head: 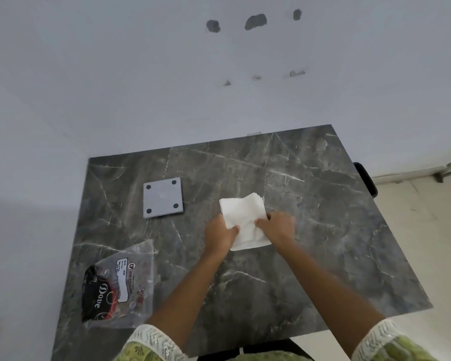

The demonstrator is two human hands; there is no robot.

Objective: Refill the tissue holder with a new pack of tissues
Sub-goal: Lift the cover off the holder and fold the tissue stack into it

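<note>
Both hands on one white stack of tissues point(242, 220), out on the dark marble table point(310, 204). Left hand point(220, 234) clamped on the stack's near-left edge, thumb on top, remaining fingers hidden beneath. Right hand point(276, 227) clamped on the right edge, fingertips point(258, 222) curled over onto the top sheet. Paper buckled and creased between the two grips, far corners fanning loose beyond the fingertips. Held from both sides, most likely, because loose sheets slide and splay with nothing to bind them; pinching both edges keeps the stack square. Impossible to tell whether resting on the marble or lifted just clear of it. Off to the left of the left fingers and a little beyond them, apart from the stack: a flat grey square plate point(163, 198) with four dark dots at its corners, probably the holder's bottom turned up or its weight plate, parked out of the way. Nearer the body, well to the left of the left wrist: an empty plastic wrapper point(117, 285), printed in black and red, lying flat, set aside where it cannot snag the paper. Tissues out of the pack, then, and not yet in the holder.
</note>
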